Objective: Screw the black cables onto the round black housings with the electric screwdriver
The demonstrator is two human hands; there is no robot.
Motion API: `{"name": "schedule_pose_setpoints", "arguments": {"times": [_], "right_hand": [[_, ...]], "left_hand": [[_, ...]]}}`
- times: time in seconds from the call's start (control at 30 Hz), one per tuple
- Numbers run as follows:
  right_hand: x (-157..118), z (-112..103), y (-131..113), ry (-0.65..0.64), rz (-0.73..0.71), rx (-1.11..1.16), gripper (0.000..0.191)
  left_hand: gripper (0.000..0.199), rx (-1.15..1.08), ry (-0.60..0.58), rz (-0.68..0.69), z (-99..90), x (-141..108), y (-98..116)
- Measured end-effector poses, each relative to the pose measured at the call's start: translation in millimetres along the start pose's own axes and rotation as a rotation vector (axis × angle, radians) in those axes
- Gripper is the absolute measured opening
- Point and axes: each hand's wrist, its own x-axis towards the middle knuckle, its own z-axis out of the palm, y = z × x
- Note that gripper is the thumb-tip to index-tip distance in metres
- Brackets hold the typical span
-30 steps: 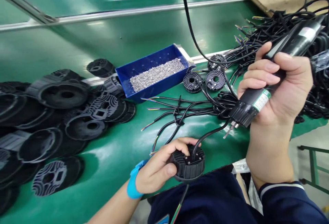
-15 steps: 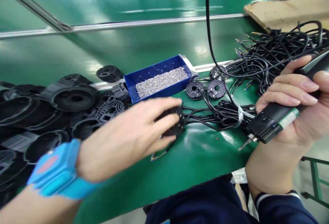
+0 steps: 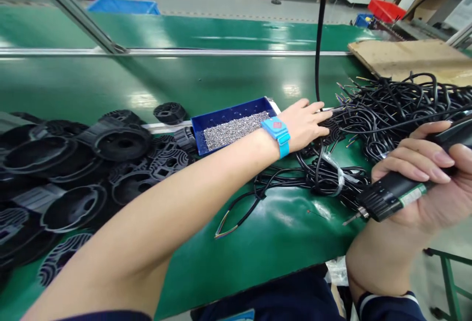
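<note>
The left hand (image 3: 304,127) reaches out across the green table (image 3: 221,272), palm down, its fingers stretched and spread wide apart, with a blue strap (image 3: 276,131) around the wrist. Its fingertips are just beside a round black part (image 3: 335,133), partly hidden by the hand, and whether they touch it I cannot tell. The right hand (image 3: 424,183) is wrapped around a black electric screwdriver (image 3: 385,198), held tilted above the near right side of the table, its thin metal bit (image 3: 352,219) pointing down and to the left, apart from the parts on the table. Between the two hands lies a bundle of black cables (image 3: 313,169), wrapped with a strip of clear plastic (image 3: 339,178); a cable with bare coloured wire ends (image 3: 224,235) lies on the table to the left of this bundle. Behind the left forearm is a blue tray (image 3: 199,134) with a layer of small silvery metal pieces (image 3: 236,130) inside. Many black round housings (image 3: 73,163) are piled at the left, some with their hollow sides showing. At the right is a large heap of black cables (image 3: 398,102), with a sheet of cardboard (image 3: 413,55) behind it. A thick black cord (image 3: 320,41) hangs down from above, near the left fingers.
</note>
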Motion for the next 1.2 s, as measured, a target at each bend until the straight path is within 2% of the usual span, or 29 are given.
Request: {"name": "schedule_pose_setpoints", "arguments": {"times": [0.1, 0.17, 0.2, 0.27, 0.33, 0.37, 0.4, 0.43, 0.5, 0.53, 0.63, 0.7, 0.83, 0.9, 0.97, 1.1, 1.2], "right_hand": [[-5, 4, 0, 0.032, -0.03, -0.082, 0.051], [-7, 6, 0, 0.034, -0.067, -0.136, 0.048], [-7, 7, 0, 0.035, -0.075, -0.147, 0.047], [-10, 9, 1, 0.028, -0.062, -0.13, 0.047], [-16, 10, 1, 0.011, -0.044, -0.111, 0.046], [-19, 9, 1, 0.0, -0.047, -0.119, 0.046], [-23, 8, 1, -0.011, -0.059, -0.141, 0.044], [-28, 5, 1, -0.026, -0.073, -0.179, 0.043], [-35, -4, 3, -0.086, -0.088, -0.3, 0.039], [-38, -9, 4, -0.143, -0.086, -0.379, 0.037], [-43, -25, 13, -0.361, -0.009, -0.682, 0.033], [-42, -32, 24, -0.455, 0.106, -0.898, 0.034], [-31, -36, 55, -0.557, 0.308, -1.317, 0.038], [-22, -36, 71, -0.602, 0.314, -1.409, 0.035], [-15, -35, 83, -0.642, 0.298, -1.446, 0.029], [-7, -37, 93, -0.723, 0.268, -1.497, 0.026], [-4, -48, 93, -0.794, 0.277, -1.574, 0.03]], "left_hand": [[0.05, -0.118, -0.087, -0.109, 8.9, -9, -7], [0.053, -0.217, -0.101, -0.142, 5.6, -13, -12], [0.049, -0.272, -0.077, -0.142, 1.3, -16, -13], [0.035, -0.358, 0.047, -0.14, -9.7, -24, -11], [0.02, -0.334, 0.188, -0.227, -17.8, -42, 1], [0.017, -0.276, 0.217, -0.294, -18.1, -56, 10], [0.023, -0.196, 0.212, -0.37, -14.9, -73, 22], [0.033, -0.111, 0.159, -0.414, -8.2, -93, 36], [0.049, 0.035, 0.046, -0.396, 13.9, -136, 64], [0.05, 0.079, 0.015, -0.383, 27.0, -158, 77], [0.026, 0.133, 0.049, -0.446, 57.8, -208, 106], [0.021, 0.092, 0.137, -0.504, 62.7, -227, 116], [0.026, -0.06, 0.387, -0.59, 40.8, -238, 127], [0.026, -0.099, 0.474, -0.548, 28.0, -239, 131], [0.027, -0.094, 0.511, -0.486, 21.5, -240, 132], [0.035, -0.064, 0.554, -0.447, 26.6, -245, 127], [0.039, -0.088, 0.599, -0.44, 35.0, -249, 124]]}}
